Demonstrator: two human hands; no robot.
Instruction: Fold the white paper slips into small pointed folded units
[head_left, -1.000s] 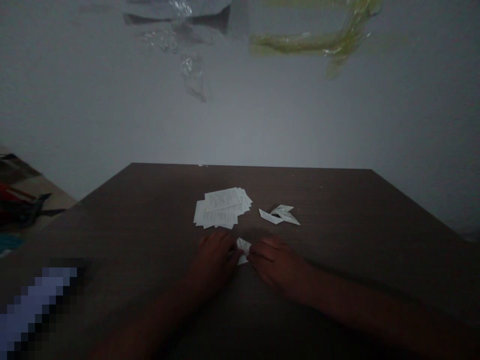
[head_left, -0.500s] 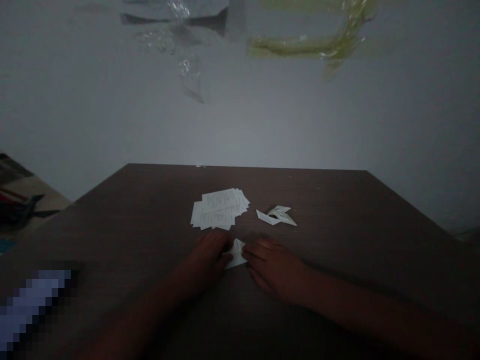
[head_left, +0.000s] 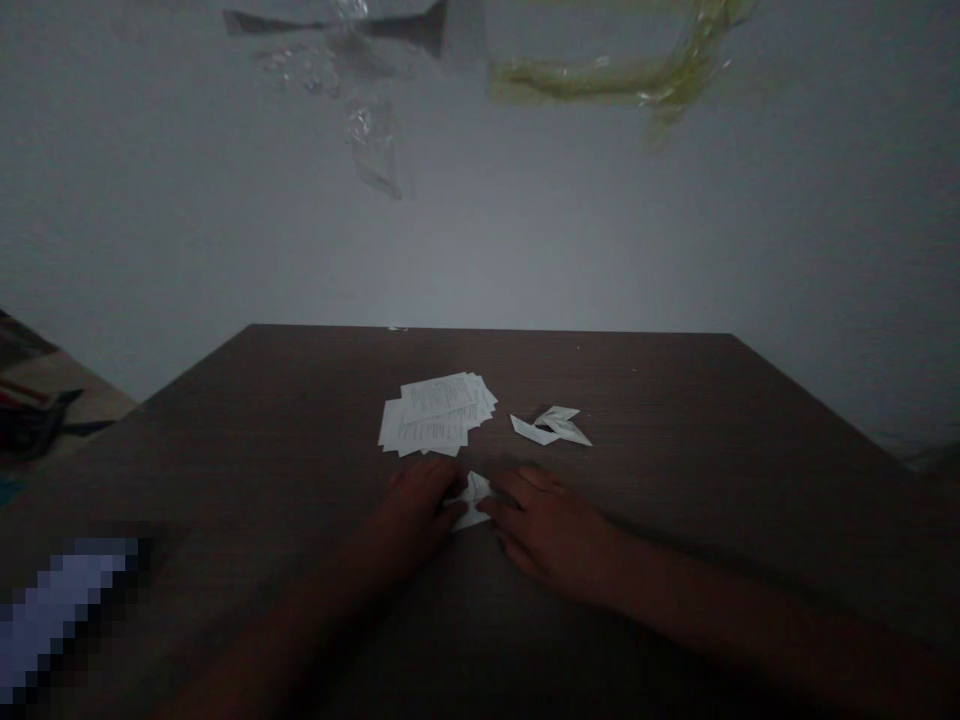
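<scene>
A small piece of white paper (head_left: 472, 515), partly folded with a pointed top, lies on the table between my two hands. My left hand (head_left: 420, 505) grips its left edge with thumb and curled fingers. From the other side, my right hand (head_left: 544, 520) has its fingertips on the paper's right edge, pressing it against the tabletop. Just beyond my left hand is a loose pile of printed paper sheets (head_left: 435, 415). Several folded paper pieces (head_left: 551, 425) lie together past my right hand.
The brown wooden table (head_left: 675, 430) reaches to a pale wall (head_left: 480, 250) with tape and plastic stuck on it. A blurred-out, pixelated object (head_left: 64, 610) lies at the near left. Dark items (head_left: 37, 410) sit on a surface beyond the table's left edge.
My right hand's fingers have shifted slightly on the folded paper. My left hand stays in place on it. The whole view has moved a little.
</scene>
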